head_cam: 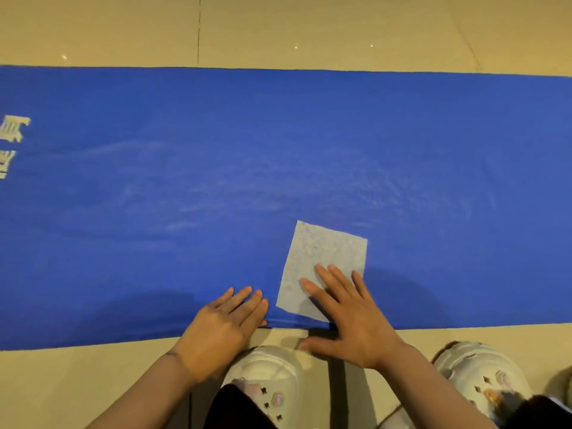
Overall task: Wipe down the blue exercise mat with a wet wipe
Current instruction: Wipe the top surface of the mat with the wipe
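We see the mat (278, 144) cut off at both the left and right edges of the view, so its full length cannot be judged. At the left edge, pale printed marks (12, 131) are partly cropped and we cannot read them. Faint pale streaks cross the middle of the mat; we cannot tell whether they are moisture or wear. Both forearms leave the view at the bottom. Two white clogs (269, 376) stand on the beige floor (340, 32) just beside the near edge of the mat, the right one partly cut off at the lower right.

The wipe (322, 255) lies flat and unfolded on the mat, close to the near edge, with its near corner hidden under the right hand (349, 320). The fingers (328, 280) of the right hand are straight and slightly spread, pressing flat on the near half of the wipe; the far half lies bare beyond the fingertips. The right thumb points left over the floor, clear of the wipe.

The left hand (223, 329) rests just left of the wipe without touching it. Its fingers lie straight and close together on the near edge of the mat, with the palm over the floor.
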